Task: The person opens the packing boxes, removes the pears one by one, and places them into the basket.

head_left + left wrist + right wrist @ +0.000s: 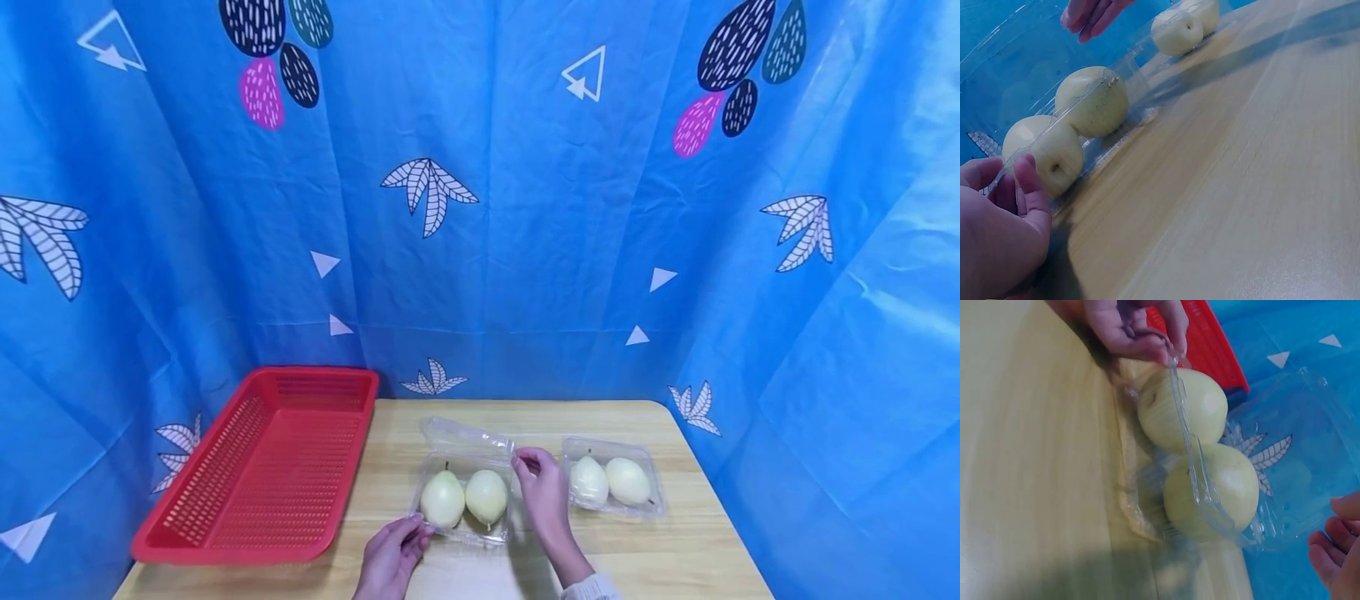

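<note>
A clear plastic clamshell box point(480, 533) lies with its lid point(468, 439) raised at the back. Two pale yellow pears, one on the left point(442, 500) and one on the right point(486, 497), sit side by side inside it. At the near left corner, my left hand point(392, 557) pinches the box's rim between thumb and fingers, as the left wrist view also shows. My right hand point(543, 492) is beside the lid's right end, fingers loosely bent. In the right wrist view, a small gap parts this hand point(1341, 550) from the lid point(1297, 450), with nothing between its fingers.
A second clear box point(652, 506) with two pears point(628, 482) stands to the right on the wooden table point(675, 550). A red plastic basket point(281, 475) is at the left. Blue patterned curtains point(487, 275) enclose the back and sides.
</note>
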`<state>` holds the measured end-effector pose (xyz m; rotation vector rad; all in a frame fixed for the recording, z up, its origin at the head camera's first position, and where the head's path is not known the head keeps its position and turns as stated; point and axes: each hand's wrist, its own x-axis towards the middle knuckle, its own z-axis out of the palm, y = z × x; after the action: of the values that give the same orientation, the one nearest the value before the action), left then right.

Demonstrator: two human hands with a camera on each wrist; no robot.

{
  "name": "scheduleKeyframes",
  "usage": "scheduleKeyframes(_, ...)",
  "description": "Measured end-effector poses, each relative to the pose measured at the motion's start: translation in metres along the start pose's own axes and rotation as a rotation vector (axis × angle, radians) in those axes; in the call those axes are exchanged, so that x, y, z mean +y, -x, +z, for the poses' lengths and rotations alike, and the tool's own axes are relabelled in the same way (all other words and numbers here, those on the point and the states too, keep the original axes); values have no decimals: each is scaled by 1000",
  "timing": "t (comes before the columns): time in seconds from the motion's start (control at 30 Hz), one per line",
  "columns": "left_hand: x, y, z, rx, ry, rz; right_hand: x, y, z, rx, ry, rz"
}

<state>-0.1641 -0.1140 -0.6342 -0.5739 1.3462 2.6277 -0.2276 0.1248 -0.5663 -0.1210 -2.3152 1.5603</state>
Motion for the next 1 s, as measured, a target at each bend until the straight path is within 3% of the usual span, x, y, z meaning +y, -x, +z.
scheduleKeyframes(0.43,-2,2,1,22,-7,6,8,-23,10,66,39,0)
scheduleKeyframes(0.67,-3,3,3,17,2,8,13,-23,20,78,-36,-3)
scheduleKeyframes(1.0,-4,5,1,8,-12,16,19,-30,31,139,10,0)
